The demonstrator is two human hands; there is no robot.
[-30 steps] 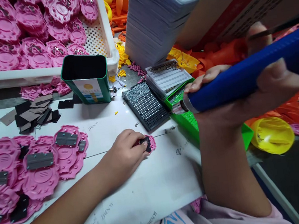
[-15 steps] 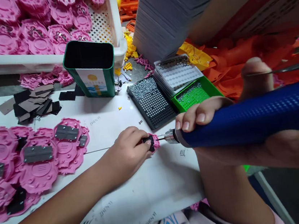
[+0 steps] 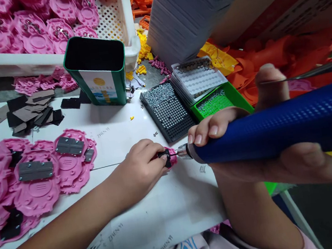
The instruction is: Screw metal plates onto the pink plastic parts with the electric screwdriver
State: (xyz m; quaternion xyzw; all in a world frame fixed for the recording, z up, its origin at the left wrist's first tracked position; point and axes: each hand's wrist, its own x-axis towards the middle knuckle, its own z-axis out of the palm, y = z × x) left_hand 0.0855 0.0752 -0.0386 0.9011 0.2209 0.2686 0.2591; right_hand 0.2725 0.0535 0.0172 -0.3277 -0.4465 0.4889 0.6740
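Observation:
My left hand [image 3: 147,165] grips a small pink plastic part [image 3: 173,156] with a black plate [image 3: 166,157] on it, pressed against the table. My right hand [image 3: 235,148] is wrapped round a blue electric screwdriver [image 3: 264,134], held almost level. Its thin bit points left and its tip meets the black plate beside my left fingertips. Much of the pink part is hidden under my left hand. Just beyond lies a black perforated tray [image 3: 172,111] with small screws in it.
Pink housings with grey plates [image 3: 35,171] pile up at left, near loose black and grey plates [image 3: 34,110]. Behind stand a green tin [image 3: 97,80] and a white crate [image 3: 128,28] of pink parts. A green tray [image 3: 237,93] and stacked paper [image 3: 183,21] are at right.
The screwdriver in my right hand has shifted slightly left, its bit now reaching further over the black plate. My left hand holds the pink part in place. The view has moved a little.

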